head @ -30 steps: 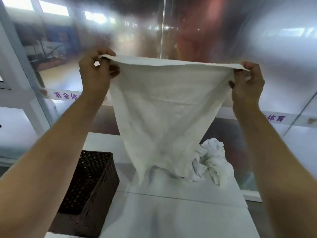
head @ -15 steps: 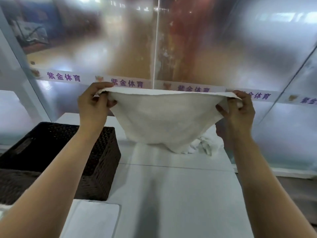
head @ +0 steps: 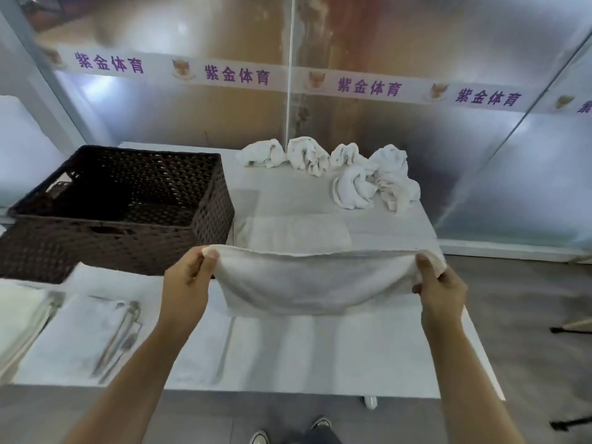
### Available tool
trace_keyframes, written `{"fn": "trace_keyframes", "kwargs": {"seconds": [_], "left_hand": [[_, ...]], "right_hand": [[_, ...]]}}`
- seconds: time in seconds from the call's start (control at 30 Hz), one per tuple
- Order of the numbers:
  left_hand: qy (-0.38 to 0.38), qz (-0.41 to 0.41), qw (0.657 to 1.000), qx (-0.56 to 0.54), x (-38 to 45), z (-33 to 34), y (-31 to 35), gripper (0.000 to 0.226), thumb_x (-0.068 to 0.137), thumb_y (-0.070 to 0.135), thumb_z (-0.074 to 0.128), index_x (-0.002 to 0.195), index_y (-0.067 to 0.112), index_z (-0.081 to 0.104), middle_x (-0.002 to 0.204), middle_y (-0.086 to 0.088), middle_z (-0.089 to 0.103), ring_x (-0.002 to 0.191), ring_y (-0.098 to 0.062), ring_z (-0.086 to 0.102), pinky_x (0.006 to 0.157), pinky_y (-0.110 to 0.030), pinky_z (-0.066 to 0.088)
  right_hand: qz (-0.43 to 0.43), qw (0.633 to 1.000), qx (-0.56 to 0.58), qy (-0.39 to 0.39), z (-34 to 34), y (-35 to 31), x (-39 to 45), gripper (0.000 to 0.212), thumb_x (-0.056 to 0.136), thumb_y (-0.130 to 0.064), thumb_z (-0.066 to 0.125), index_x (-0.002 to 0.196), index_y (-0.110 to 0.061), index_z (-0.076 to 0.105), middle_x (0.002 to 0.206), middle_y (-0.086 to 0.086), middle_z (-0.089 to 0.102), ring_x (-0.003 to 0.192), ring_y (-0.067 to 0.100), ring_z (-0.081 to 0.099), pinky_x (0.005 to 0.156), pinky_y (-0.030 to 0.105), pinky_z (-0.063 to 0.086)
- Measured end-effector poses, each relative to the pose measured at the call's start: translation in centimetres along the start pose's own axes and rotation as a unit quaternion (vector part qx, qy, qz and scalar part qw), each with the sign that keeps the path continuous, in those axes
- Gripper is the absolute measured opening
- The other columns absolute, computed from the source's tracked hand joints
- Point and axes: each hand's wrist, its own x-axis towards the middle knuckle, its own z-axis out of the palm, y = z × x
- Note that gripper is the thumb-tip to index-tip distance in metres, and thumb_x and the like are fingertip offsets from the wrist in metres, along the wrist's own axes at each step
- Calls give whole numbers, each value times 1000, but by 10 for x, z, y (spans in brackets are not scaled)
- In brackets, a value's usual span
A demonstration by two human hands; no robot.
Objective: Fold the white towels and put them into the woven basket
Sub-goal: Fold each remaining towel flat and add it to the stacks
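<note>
Both hands — left hand (head: 187, 277), right hand (head: 440, 283) — pinched the white towel (head: 307, 280) corners; uneven lowering onto the table (head: 320, 354) near its front edge could skew the fold.

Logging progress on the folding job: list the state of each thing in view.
Left hand: pinches one corner of the held white towel.
Right hand: pinches the other corner.
Held white towel: stretched, sagging onto the white table.
Dark woven basket: apparently empty.
Crumpled white towels: unfolded.

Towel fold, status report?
Left hand and right hand pinch white towel by its corners, stretched over table. Woven basket looks empty. Crumpled towels behind. Nothing blocking.
</note>
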Motion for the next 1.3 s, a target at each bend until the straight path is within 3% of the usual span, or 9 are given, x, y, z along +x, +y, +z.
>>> {"fn": "trace_keyframes", "kwargs": {"seconds": [0.07, 0.17, 0.33, 0.47, 0.6, 0.87, 1.07, 1.17, 1.3], "left_hand": [[-18, -28, 999, 12, -26, 3, -14, 18, 103, 31, 52, 94, 27, 67, 88, 6, 70, 84, -13, 65, 78, -24, 51], [-38, -94, 995, 13, -60, 9, -27, 19, 104, 33, 50, 99, 31, 68, 90, 6, 71, 88, -20, 67, 76, -42, 59], [-35, -125, 990, 57, -118, 30, -27, 20, 105, 30, 50, 95, 37, 65, 85, 11, 70, 80, -10, 63, 64, -36, 54], [-4, -163, 984, 68, -159, 49, -21, 18, 104, 29, 52, 93, 32, 65, 76, -12, 63, 66, -11, 52, 59, -29, 41], [2, -182, 981, 73, -202, 59, -12, 19, 104, 27, 51, 89, 27, 63, 57, 9, 46, 55, -4, 37, 48, -15, 29], [15, -210, 973, 93, -213, 68, -1, 19, 104, 32, 50, 91, 29, 63, 64, -6, 45, 61, -17, 41, 58, -31, 35], [48, -214, 973, 69, -174, 77, -8, 18, 103, 35, 53, 95, 27, 67, 76, -27, 55, 66, -22, 48, 65, -39, 48], [62, -213, 972, 74, -142, 79, -20, 18, 101, 40, 55, 97, 28, 67, 77, -25, 57, 66, -26, 51, 69, -52, 56], [66, -213, 972, 80, -98, 82, -37, 17, 101, 40, 55, 92, 33, 67, 75, -23, 56, 63, -22, 50, 69, -56, 56]], "right_hand": [[24, 1000, -1, -7, -21, 19, -14, 17, 95, -26, 72, 110, -19, 77, 107, -6, 74, 95, 14, 66, 69, 27, 60], [27, 1000, -7, -14, -52, 31, -26, 10, 97, -28, 70, 103, -30, 77, 109, -9, 74, 105, 12, 65, 87, 31, 54], [27, 998, -27, -48, -102, 41, -20, 12, 98, -29, 67, 104, -29, 78, 107, -6, 76, 107, 12, 67, 96, 30, 50], [16, 993, -59, -97, -139, 45, -18, 15, 102, -25, 62, 105, -26, 77, 104, -8, 76, 103, 9, 67, 85, 28, 55], [20, 991, -77, -111, -169, 54, -26, 16, 101, -17, 62, 98, -23, 77, 92, -14, 74, 91, 3, 64, 72, 16, 52], [60, 983, -130, -119, -178, 76, -20, 21, 95, -29, 64, 87, -11, 69, 79, -6, 64, 81, 12, 55, 75, 32, 46], [82, 983, -103, -129, -140, 65, 11, 36, 93, -30, 73, 78, 0, 60, 68, -2, 52, 67, 10, 47, 64, 27, 39], [76, 984, -104, -122, -112, 57, 34, 18, 91, -25, 76, 85, -9, 72, 71, -10, 65, 66, 3, 58, 57, 16, 48], [86, 984, -106, -118, -66, 55, 66, 34, 93, -27, 73, 77, 0, 60, 70, -1, 55, 60, 6, 49, 55, 20, 43]]}}
